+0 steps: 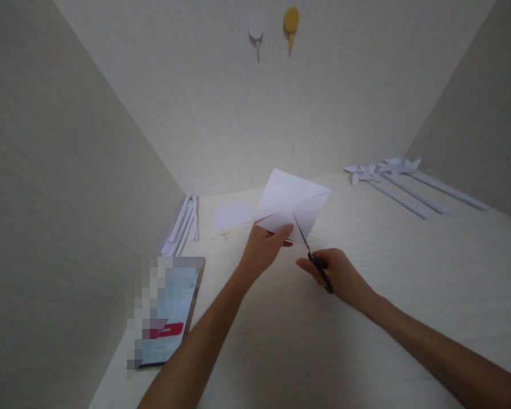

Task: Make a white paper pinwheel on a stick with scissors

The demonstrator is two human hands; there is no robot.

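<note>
My left hand [267, 244] pinches the near edge of a white square of paper [296, 190], held up above the surface and tilted. Fold lines run across the paper, and a cut shows near its left corner. In my right hand [334, 271] is a pair of scissors [319, 271] with black handles. Their thin blades point up and left, lying at the paper's lower right part with the tip near its middle. Whether the blades are closed fully I cannot tell.
Several rolled paper sticks [182, 224] lie at the left wall, near a paper sheet [232, 215] and small yellowish pieces [222, 234]. A phone or tablet [174, 307] lies at left. Paper pinwheels [387, 168] on sticks rest at right. Two hooks [291, 21] hang on the back wall.
</note>
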